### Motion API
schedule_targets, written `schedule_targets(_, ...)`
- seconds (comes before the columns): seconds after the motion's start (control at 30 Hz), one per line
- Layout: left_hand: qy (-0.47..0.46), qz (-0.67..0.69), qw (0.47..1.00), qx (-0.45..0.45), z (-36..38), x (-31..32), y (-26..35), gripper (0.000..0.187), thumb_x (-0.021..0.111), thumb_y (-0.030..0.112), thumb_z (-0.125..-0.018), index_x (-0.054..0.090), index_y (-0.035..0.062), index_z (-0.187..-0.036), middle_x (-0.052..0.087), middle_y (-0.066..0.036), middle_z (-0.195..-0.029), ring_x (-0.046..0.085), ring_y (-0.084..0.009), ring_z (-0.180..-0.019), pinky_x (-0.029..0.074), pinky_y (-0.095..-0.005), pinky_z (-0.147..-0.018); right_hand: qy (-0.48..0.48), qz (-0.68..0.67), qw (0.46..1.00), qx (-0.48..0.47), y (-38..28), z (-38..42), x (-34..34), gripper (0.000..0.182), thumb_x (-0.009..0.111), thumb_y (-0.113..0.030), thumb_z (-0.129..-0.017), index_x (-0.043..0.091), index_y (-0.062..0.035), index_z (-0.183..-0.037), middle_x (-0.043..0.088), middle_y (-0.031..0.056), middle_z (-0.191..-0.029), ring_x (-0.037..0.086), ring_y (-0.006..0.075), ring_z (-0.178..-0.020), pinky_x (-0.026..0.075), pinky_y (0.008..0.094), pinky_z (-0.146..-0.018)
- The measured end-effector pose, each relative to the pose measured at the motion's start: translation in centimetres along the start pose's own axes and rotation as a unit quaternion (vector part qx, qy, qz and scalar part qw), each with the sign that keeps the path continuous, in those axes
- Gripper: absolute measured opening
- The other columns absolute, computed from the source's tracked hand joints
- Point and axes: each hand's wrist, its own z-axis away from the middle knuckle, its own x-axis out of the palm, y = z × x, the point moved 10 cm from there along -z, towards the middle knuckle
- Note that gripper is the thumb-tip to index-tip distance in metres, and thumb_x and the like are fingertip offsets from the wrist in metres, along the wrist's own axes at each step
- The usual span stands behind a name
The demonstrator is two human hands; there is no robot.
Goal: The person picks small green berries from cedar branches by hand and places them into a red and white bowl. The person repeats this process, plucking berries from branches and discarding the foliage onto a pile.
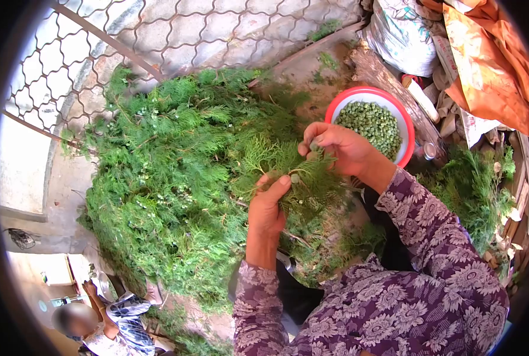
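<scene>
My left hand (269, 204) is closed on a feathery evergreen sprig (312, 184), its thumb and fingers pinching the stem. A round green cone (294, 178) shows beside that thumb tip. My right hand (344, 148) is closed in a pinch at the upper part of the sprig, with a small grey-green cone (315, 145) at its fingertips. Just behind the right hand stands a white basin (368, 95) with a red rim, holding a heap of small green cones (368, 121). It is partly hidden by my hand and wrist.
A large pile of cut evergreen branches (169, 154) spreads to the left, against a metal lattice (181, 35). At right are a log (389, 77), a white sack (404, 41), an orange sheet (484, 71) and more greenery (472, 190). Another person (119, 320) sits at lower left.
</scene>
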Motion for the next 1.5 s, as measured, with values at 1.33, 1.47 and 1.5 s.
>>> schedule_targets(1.33, 0.072, 0.269, 0.954, 0.114, 0.0, -4.3, 6.2, 0.011, 0.059, 0.017, -0.080, 0.056, 0.0111, -0.088, 0.038, 0.002, -0.064, 0.035, -0.0141, -0.057, 0.042, -0.0347, -0.069, 0.031, 0.270, 0.956, 0.113, 2.7, 0.4, -0.1, 0.020, 0.056, -0.021, -0.082, 0.059, -0.0031, -0.091, 0.060, 0.0055, -0.074, 0.055, 0.0096, -0.059, 0.040, 0.0200, -0.046)
schedule_targets(1.47, 0.018, 0.289, 0.950, 0.119, -0.3, -3.5, 6.3, 0.017, 0.063, 0.019, -0.079, 0.054, 0.0089, -0.088, 0.039, 0.000, -0.065, 0.036, -0.0160, -0.058, 0.042, -0.0329, -0.068, -0.013, 0.514, 0.858, 0.019, 3.4, -0.1, 2.3, 0.036, 0.059, -0.027, -0.077, 0.060, 0.0033, -0.095, 0.061, 0.0092, -0.074, 0.057, 0.0149, -0.065, 0.044, 0.0275, -0.055)
schedule_targets(1.5, 0.019, 0.288, 0.950, 0.118, -0.3, -3.4, 6.1, 0.017, 0.063, 0.019, -0.079, 0.054, 0.0089, -0.088, 0.039, 0.000, -0.065, 0.036, -0.0160, -0.058, 0.042, -0.0329, -0.068, -0.025, 0.555, 0.831, -0.003, 3.7, -0.2, 2.4, 0.040, 0.060, -0.028, -0.074, 0.059, 0.0053, -0.096, 0.060, 0.0094, -0.074, 0.056, 0.0169, -0.067, 0.045, 0.0303, -0.062)
